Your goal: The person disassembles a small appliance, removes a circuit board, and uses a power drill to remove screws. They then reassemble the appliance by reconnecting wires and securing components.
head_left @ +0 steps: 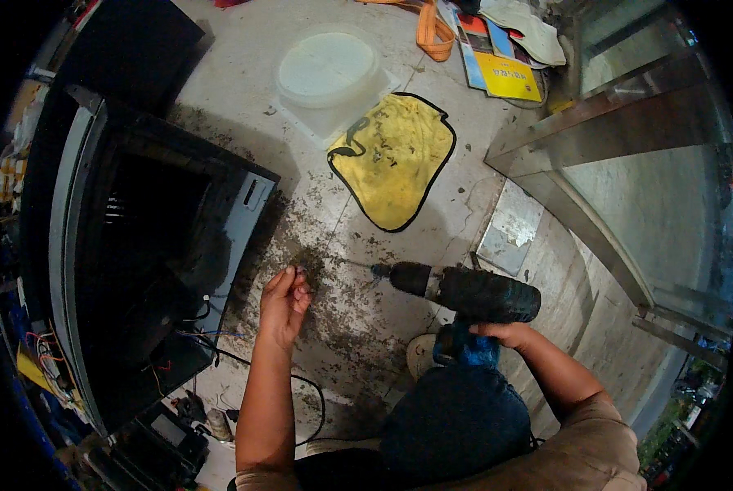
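One drill (464,293) shows in the lower middle of the frame, and two hands work near it. The drill is black with a blue lower part, a thick ribbed body lying sideways, its nose and thin bit pointing toward the left of the frame over the dirty floor (342,327). The right hand (504,333) holds it from below at the handle, fingers wrapped shut around the grip. The left hand (284,299) sits just left of the bit's tip, fingers drawn together as if pinching something small — whether anything is between them is too small to tell. One large dark casing (145,245) with a grey frame fills the left of the frame, its hollow inside open to view, and a few thin coloured wires trail from its lower edge. One yellow cloth (395,159) with black trim lies in the upper middle, touching one round white lid (329,69) above it. A few magazines (497,57) lie at the top right, with one orange strap (432,33) just beside them — and one glass-and-metal cabinet (628,139) stands at the right.
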Action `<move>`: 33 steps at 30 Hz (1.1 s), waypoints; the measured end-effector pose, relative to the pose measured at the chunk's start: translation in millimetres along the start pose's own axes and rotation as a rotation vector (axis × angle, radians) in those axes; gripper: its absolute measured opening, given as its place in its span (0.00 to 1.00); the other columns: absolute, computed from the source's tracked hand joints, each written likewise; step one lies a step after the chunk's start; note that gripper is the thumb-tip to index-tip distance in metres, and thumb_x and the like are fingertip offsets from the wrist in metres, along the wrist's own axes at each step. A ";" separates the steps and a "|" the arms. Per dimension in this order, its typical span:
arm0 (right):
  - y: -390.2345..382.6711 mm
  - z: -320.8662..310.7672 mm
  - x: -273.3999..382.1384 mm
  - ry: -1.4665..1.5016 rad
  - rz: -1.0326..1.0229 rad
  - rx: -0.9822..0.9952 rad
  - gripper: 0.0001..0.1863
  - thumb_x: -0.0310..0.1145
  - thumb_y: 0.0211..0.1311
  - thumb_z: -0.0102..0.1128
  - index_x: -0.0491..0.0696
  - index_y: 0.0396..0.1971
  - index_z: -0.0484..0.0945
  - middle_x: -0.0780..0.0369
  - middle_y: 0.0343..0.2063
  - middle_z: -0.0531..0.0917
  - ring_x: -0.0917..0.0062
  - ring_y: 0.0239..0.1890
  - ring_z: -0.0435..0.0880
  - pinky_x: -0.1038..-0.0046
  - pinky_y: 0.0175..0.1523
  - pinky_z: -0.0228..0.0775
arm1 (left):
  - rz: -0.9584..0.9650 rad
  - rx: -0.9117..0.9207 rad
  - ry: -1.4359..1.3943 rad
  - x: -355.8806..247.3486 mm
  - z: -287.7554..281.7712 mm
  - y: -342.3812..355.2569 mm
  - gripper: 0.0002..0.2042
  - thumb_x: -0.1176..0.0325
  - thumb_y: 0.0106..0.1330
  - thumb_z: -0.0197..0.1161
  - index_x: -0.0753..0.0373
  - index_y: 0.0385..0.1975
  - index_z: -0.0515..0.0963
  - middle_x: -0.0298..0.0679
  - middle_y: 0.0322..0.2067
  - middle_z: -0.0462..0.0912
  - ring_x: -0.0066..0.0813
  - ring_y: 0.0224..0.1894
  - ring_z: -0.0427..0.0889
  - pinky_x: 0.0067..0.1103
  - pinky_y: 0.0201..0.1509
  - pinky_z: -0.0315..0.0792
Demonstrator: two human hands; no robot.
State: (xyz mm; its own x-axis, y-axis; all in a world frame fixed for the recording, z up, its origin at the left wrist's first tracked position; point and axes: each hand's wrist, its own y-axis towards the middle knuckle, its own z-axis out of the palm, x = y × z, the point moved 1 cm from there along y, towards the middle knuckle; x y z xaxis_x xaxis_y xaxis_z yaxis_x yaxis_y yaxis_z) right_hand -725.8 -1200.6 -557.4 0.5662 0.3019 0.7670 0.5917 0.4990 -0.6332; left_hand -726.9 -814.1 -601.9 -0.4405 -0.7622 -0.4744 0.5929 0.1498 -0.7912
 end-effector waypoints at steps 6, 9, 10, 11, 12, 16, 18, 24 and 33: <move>29.0 -12.9 13.2 -0.003 -0.131 -0.442 0.20 0.38 0.50 0.61 0.45 0.43 0.76 0.63 0.38 0.79 0.76 0.39 0.75 0.74 0.48 0.65 | 0.028 -0.051 0.041 5.7 -21.5 -8.0 0.05 0.68 0.62 0.56 0.61 0.33 0.72 0.33 0.27 0.76 0.20 0.23 0.72 0.17 0.27 0.71; 59.9 -21.8 22.8 0.288 -0.126 -0.571 0.17 0.34 0.49 0.61 0.45 0.41 0.75 0.63 0.35 0.78 0.76 0.35 0.75 0.74 0.42 0.67 | -0.007 0.003 0.033 9.7 -34.0 -16.1 0.04 0.69 0.63 0.54 0.61 0.34 0.72 0.34 0.26 0.76 0.21 0.25 0.73 0.19 0.28 0.72; 70.1 -23.4 26.7 0.363 -0.174 -0.592 0.17 0.32 0.48 0.61 0.46 0.40 0.74 0.63 0.33 0.77 0.76 0.33 0.76 0.73 0.37 0.69 | -0.040 -0.015 0.005 11.1 -38.0 -19.1 0.04 0.70 0.62 0.53 0.61 0.33 0.72 0.34 0.26 0.76 0.22 0.25 0.74 0.19 0.28 0.72; 79.7 -24.4 30.7 0.437 -0.222 -0.611 0.16 0.30 0.48 0.61 0.46 0.40 0.73 0.63 0.31 0.77 0.75 0.31 0.76 0.73 0.33 0.71 | -0.022 -0.004 0.028 12.4 -41.2 -21.9 0.04 0.69 0.63 0.53 0.61 0.34 0.72 0.34 0.26 0.76 0.21 0.25 0.73 0.19 0.28 0.71; 87.6 -25.4 34.3 0.476 -0.210 -0.607 0.15 0.30 0.48 0.61 0.46 0.39 0.73 0.63 0.32 0.77 0.76 0.32 0.76 0.73 0.36 0.70 | -0.027 -0.025 0.024 13.9 -44.4 -24.9 0.04 0.69 0.63 0.52 0.61 0.34 0.72 0.34 0.26 0.75 0.21 0.25 0.72 0.19 0.28 0.71; 110.1 -30.5 44.3 0.540 -0.189 -0.644 0.13 0.27 0.47 0.61 0.45 0.36 0.75 0.65 0.33 0.78 0.78 0.34 0.75 0.75 0.37 0.68 | -0.052 -0.023 -0.014 15.8 -54.3 -33.4 0.05 0.69 0.62 0.53 0.61 0.35 0.71 0.33 0.26 0.74 0.20 0.24 0.70 0.17 0.26 0.69; 114.1 -32.3 43.7 0.519 -0.177 -0.635 0.13 0.26 0.47 0.61 0.45 0.36 0.75 0.65 0.33 0.78 0.78 0.34 0.75 0.75 0.38 0.68 | -0.061 -0.039 -0.002 15.2 -59.1 -36.9 0.06 0.69 0.62 0.53 0.61 0.36 0.71 0.32 0.26 0.74 0.20 0.24 0.70 0.16 0.26 0.69; 101.3 -36.8 24.9 0.201 -0.279 -0.771 0.15 0.29 0.47 0.60 0.43 0.37 0.74 0.64 0.30 0.78 0.77 0.28 0.76 0.74 0.34 0.70 | -0.062 -0.020 -0.027 11.3 -64.4 -39.1 0.07 0.70 0.61 0.55 0.61 0.37 0.71 0.32 0.26 0.75 0.20 0.23 0.71 0.16 0.25 0.68; 88.5 -40.2 12.0 0.387 -0.131 -0.710 0.16 0.30 0.47 0.62 0.45 0.38 0.73 0.65 0.30 0.77 0.78 0.28 0.75 0.75 0.34 0.69 | -0.040 -0.059 0.032 15.0 -48.3 -40.5 0.06 0.69 0.61 0.55 0.61 0.35 0.71 0.33 0.26 0.74 0.21 0.24 0.70 0.16 0.26 0.67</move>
State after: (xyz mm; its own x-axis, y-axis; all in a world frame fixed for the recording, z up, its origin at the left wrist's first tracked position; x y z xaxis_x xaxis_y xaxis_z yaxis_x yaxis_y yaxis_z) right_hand -643.6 -1185.5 -608.4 0.5485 -0.0897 0.8313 0.8156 -0.1616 -0.5555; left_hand -790.1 -801.2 -595.6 -0.4851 -0.7478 -0.4533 0.5342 0.1570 -0.8306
